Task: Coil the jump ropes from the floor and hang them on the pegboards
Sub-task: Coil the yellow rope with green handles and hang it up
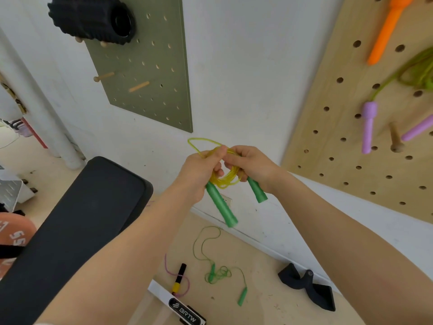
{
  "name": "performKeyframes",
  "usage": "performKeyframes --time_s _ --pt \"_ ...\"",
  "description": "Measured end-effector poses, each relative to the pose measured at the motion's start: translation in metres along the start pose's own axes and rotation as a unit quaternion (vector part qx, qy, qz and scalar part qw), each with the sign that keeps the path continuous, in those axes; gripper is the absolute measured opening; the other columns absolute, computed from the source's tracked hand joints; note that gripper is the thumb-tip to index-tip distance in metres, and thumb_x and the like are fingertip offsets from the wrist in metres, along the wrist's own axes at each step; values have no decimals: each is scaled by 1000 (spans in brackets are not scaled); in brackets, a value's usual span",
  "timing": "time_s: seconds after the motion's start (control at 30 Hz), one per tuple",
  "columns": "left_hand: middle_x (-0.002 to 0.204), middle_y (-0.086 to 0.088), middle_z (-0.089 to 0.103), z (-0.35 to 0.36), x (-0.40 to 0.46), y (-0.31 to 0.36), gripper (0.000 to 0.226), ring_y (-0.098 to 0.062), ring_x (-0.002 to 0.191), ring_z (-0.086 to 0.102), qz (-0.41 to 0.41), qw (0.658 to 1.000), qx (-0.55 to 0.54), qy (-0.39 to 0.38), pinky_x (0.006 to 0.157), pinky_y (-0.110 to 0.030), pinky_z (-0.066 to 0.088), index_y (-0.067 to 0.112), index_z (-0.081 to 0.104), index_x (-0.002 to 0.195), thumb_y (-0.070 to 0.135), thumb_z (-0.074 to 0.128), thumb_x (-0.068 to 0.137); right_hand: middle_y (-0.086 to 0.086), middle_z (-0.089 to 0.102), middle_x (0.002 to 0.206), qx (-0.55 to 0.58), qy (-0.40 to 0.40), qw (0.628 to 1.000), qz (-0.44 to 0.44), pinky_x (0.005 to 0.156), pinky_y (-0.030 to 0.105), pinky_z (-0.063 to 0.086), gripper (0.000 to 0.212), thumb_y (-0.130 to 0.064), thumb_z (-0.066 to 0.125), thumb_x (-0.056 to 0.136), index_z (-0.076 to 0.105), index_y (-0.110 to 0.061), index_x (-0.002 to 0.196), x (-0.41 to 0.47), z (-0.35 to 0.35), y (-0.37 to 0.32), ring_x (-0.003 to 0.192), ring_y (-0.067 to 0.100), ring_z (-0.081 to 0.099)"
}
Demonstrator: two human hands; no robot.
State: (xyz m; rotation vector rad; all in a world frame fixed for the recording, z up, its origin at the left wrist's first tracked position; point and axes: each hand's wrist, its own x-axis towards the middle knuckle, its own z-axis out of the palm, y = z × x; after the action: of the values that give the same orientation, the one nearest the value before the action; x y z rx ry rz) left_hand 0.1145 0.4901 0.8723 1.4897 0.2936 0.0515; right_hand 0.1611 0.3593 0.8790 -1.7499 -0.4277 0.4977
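Observation:
I hold a yellow jump rope [225, 180] with green handles [221, 206] in front of the white wall, its cord gathered in a small coil. My left hand [201, 173] grips the coil and one handle; my right hand [251, 166] grips the other side and the second handle [257, 190]. One loop of cord sticks out above my fingers. On the floor lie a green jump rope [216, 274] and a pink-corded rope with a black and yellow handle [179, 277]. A green pegboard [150, 73] hangs at the upper left, a wooden pegboard [346, 127] at the right.
A black padded bench [77, 226] fills the lower left. A black foam roller [91, 18] rests on pegs of the green board. The wooden board carries an orange handle [386, 31] and a purple-handled rope [368, 126]. A black strap [307, 286] lies on the floor by the wall.

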Motion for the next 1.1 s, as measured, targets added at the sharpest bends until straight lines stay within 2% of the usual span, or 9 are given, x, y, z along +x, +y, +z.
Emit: performKeyframes --time_s 0.07,0.23,0.37,0.47,0.6,0.7,0.83,0.97,1.1 --pt "51 5 47 3 0 -3 28 -9 50 48 39 998 33 45 55 -21 40 13 55 67 30 62 88 -1 51 65 12 14 1000 6 42 18 30 23 -20 58 92 53 -15 71 0 -1 0 42 7 36" --pt "65 0 49 9 -3 3 21 -13 62 50 17 999 -33 25 73 -35 47 12 57 76 28 58 91 -1 53 70 58 17 998 22 42 17 32 18 -23 56 93 56 -14 77 -1 -9 2 43 7 38" --pt "69 0 46 4 4 4 26 -11 59 52 28 996 68 59 50 -18 45 13 51 81 35 49 95 -7 55 71 -48 32 998 30 45 14 34 22 -29 53 93 67 -12 95 -6 -15 -8 46 9 36" --pt "71 -1 46 -6 9 3 28 -12 61 51 14 990 136 45 42 -14 43 15 47 76 34 49 95 0 58 76 -92 95 991 25 51 17 35 20 -12 44 90 61 -14 79 -4 -23 -20 53 14 38" --pt "92 -8 57 -15 14 -3 33 -16 76 56 -21 977 210 39 64 -24 43 7 54 97 39 46 96 6 65 68 142 75 987 -3 66 25 39 22 4 36 89 40 -17 82 2 -28 -35 63 18 50" --pt "102 -7 60 -13 12 -3 35 -12 69 60 -28 986 162 12 55 -20 49 5 54 107 37 44 97 4 64 76 342 31 937 -62 73 26 39 26 4 33 95 35 -19 83 5 -24 -37 75 18 55" --pt "97 1 65 -12 8 -3 30 -9 66 57 -28 991 133 -8 53 -22 52 14 51 111 40 41 98 2 62 84 189 94 970 -117 63 19 36 29 5 33 97 31 -19 82 8 -7 -16 80 13 53" --pt "93 8 64 -20 12 -11 36 -11 75 54 -36 990 137 0 74 -29 48 13 54 114 41 38 98 6 59 78 207 132 961 -130 61 20 35 27 6 31 97 31 -18 84 6 -12 -9 71 13 51" --pt "86 14 56 -18 20 -15 34 -4 76 49 -19 985 173 10 67 -22 40 16 55 109 43 38 98 2 62 83 84 70 987 -116 65 17 41 25 3 35 97 31 -19 87 -1 -7 1 76 9 56"
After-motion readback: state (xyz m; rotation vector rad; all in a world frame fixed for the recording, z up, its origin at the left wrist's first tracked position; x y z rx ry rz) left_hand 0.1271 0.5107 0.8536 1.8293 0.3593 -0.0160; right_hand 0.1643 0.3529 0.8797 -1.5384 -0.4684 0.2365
